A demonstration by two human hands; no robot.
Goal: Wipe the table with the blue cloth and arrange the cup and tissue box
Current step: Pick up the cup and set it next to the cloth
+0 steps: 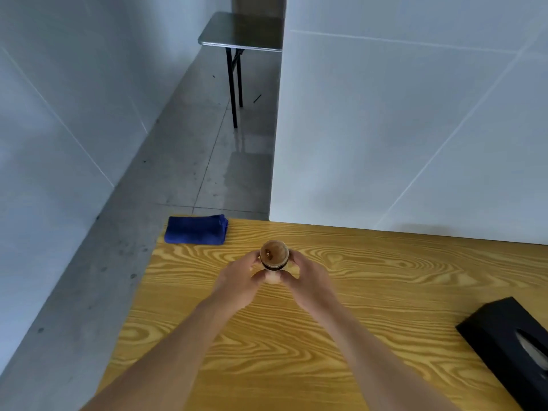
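A clear cup with a brown inside and a dark band stands upright on the wooden table, a little behind its middle. My left hand wraps its left side and my right hand its right side, thumbs meeting at the pale base. The blue cloth lies folded at the table's far left corner, apart from both hands. The black tissue box sits at the right edge, partly cut off by the frame.
A white wall panel rises directly behind the table's far edge. Grey floor lies to the left, and a small grey folding table stands farther back.
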